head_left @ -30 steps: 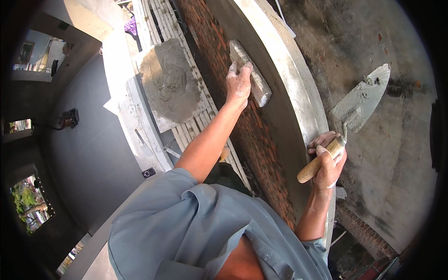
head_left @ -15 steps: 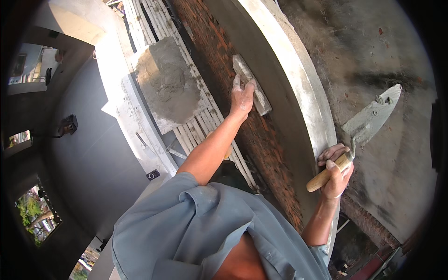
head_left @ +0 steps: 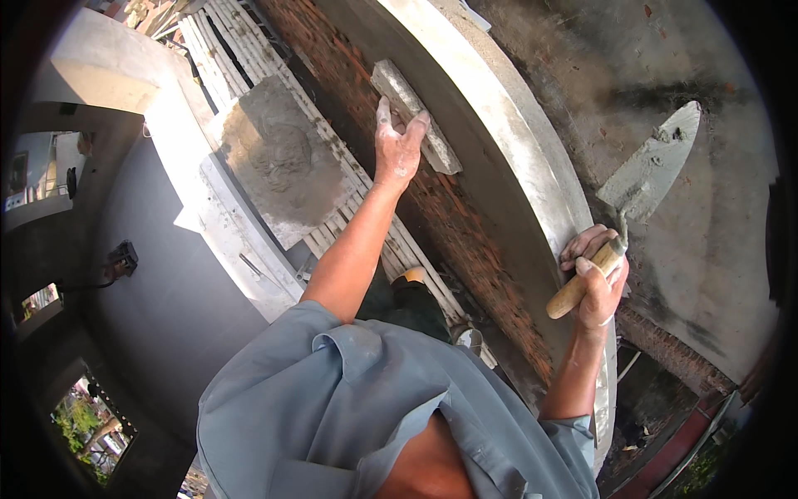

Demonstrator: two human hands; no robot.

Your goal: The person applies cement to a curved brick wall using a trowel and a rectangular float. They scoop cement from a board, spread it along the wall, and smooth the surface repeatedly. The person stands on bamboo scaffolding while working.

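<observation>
My left hand (head_left: 397, 154) is closed on a plastering float (head_left: 416, 116), a long, narrow, mortar-caked tool. The float lies against a band of wet grey plaster (head_left: 490, 158), beside the exposed red brickwork (head_left: 465, 224). At right, my right hand (head_left: 597, 283) grips the wooden handle of a pointed trowel (head_left: 652, 166), its fingers touching the pale curved ledge (head_left: 532, 175). The trowel's blade points up and away, with some mortar stuck on it. Left of my left arm is a mortar board (head_left: 278, 154) with grey mortar spread over it.
Light poles (head_left: 224, 41) form a platform under the mortar board. A pale parapet (head_left: 195, 191) curves along the left, with a grey surface (head_left: 166, 258) beyond it. Past the ledge at right stands a stained wall (head_left: 690, 274). A shoe (head_left: 411, 276) shows below my left arm.
My left hand and the float have moved farther along the plaster band, up and left. The trowel's blade has swung slightly upward. The view has shifted a little, and a shoe now shows.
</observation>
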